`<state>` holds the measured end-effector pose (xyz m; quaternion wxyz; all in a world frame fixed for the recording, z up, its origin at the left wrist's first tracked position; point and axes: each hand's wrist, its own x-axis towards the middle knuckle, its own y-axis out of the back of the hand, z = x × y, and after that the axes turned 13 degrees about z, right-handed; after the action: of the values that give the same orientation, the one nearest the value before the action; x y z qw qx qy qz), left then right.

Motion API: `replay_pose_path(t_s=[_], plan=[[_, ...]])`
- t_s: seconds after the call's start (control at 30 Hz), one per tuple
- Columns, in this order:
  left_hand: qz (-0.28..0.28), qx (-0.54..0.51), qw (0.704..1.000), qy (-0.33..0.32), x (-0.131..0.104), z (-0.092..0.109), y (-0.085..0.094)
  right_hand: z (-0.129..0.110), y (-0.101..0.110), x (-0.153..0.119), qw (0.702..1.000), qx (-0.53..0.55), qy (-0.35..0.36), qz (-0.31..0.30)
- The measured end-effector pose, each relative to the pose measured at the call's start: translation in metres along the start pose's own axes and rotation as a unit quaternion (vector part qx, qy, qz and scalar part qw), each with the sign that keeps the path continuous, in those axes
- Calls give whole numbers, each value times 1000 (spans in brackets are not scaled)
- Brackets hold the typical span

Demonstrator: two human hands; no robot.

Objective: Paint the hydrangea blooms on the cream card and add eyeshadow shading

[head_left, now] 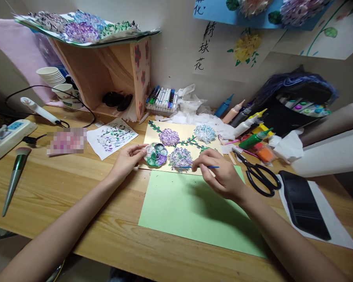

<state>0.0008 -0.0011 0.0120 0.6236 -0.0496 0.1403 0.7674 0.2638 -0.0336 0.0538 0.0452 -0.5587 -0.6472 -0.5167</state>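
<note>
My left hand (131, 158) pinches the left edge of a small flower-shaped palette (155, 154) smeared with green, white and purple paint. In my right hand (216, 170) is a thin blue paintbrush (211, 167), held nearly level, its tip pointing left over the lower flower cluster (181, 158). The cream sheet (179, 128) under both hands bears a purple cluster (169, 137), a blue-white cluster (205, 134) and green leafy stems. Part of its right side is hidden by my right hand. A light green sheet (191, 211) lies in front, nearer to me.
Black scissors (260, 176), a phone (304, 203) and paint bottles (257, 139) are at the right. A marker tray (161, 100) stands behind. A leaf-painted paper (111, 137), a large makeup-style brush (16, 176) and a power strip (10, 137) lie at the left.
</note>
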Motion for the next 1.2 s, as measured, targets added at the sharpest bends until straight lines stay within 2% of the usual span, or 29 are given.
replay_pose_path(t_s=[0.13, 0.3, 0.47, 0.6, 0.77, 0.9, 1.07, 1.2], plan=[[2, 3, 1000, -5, 0, 0, 0, -1, 2, 0, 1000, 4, -17, 22], [2, 4, 1000, -1, -1, 1, 0, -2, 1, 1, 1000, 1, -2, -10], [-2, -2, 1000, -4, 0, 0, 0, 0, 1, 1, 1000, 0, -13, 9], [-4, 4, 1000, -8, 1, -1, 1, 0, 0, 1, 1000, 0, -8, -14], [-5, -2, 1000, -8, 1, -1, 1, 1, 0, 1, 1000, -4, -16, 6], [-4, 4, 1000, -7, 0, -1, 1, 1, 0, 1, 1000, -7, -12, -13], [-1, -1, 1000, -8, 0, 0, 0, -5, 2, 1, 998, 23, -21, 45], [3, -9, 1000, -4, -2, 2, -1, -2, -6, -2, 998, 38, -42, 24]])
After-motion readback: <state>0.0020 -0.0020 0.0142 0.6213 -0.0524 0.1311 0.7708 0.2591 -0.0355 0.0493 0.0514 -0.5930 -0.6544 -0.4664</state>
